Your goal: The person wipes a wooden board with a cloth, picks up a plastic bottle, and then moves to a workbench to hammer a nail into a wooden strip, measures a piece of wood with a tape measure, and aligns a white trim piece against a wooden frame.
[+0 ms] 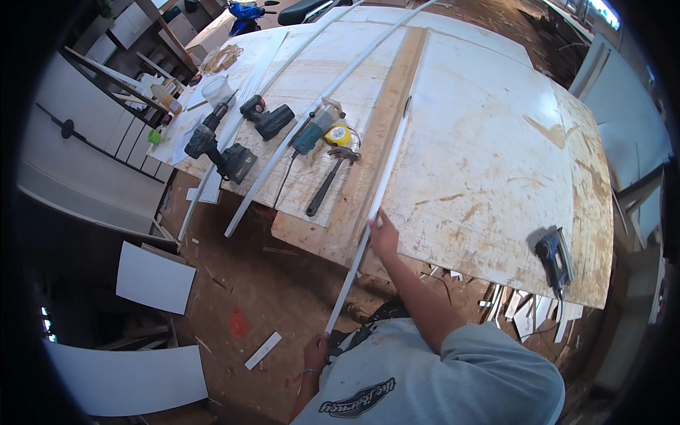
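White trim strip [368,234] runs off the plywood surface [489,163] toward the person. Right hand [383,236] fingers grasp it at the surface edge; left hand [316,352] fingers clench its near end. A hammer [331,178] lies nearby.

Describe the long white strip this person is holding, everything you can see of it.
The long thin white strip looks like flat plastic or laminate edging, narrow and slightly bowed. It lies lengthwise along the worn white board tabletop beside a bare wooden batten, its near end overhanging the edge. The right hand presses it at the edge; the left hand grips its near end.
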A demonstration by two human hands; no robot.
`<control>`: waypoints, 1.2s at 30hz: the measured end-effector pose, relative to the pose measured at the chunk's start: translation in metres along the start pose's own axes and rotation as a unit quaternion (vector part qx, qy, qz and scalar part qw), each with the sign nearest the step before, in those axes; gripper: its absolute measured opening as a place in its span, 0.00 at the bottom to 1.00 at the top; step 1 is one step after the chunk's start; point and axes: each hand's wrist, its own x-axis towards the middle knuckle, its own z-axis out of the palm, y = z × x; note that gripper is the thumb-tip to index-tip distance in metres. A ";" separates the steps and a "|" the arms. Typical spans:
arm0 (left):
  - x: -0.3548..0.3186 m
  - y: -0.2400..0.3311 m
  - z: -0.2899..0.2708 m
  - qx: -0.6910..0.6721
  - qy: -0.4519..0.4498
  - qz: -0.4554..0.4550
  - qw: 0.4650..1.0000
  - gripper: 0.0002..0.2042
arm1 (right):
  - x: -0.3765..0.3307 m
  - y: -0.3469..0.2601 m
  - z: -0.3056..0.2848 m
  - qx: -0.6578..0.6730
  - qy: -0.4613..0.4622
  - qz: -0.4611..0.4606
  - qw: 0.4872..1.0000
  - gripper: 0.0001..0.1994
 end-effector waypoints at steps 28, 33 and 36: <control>0.044 0.073 0.016 -0.006 -0.022 0.027 0.999 0.26 | 0.059 -0.010 -0.007 -0.061 0.022 -0.032 0.997 0.28; 0.042 0.095 0.018 -0.011 -0.022 0.014 1.000 0.27 | 0.074 -0.004 -0.008 -0.063 0.028 -0.032 0.997 0.28; 0.052 0.099 0.025 -0.005 -0.034 0.034 0.999 0.29 | 0.091 0.010 -0.015 -0.071 0.062 -0.051 0.994 0.27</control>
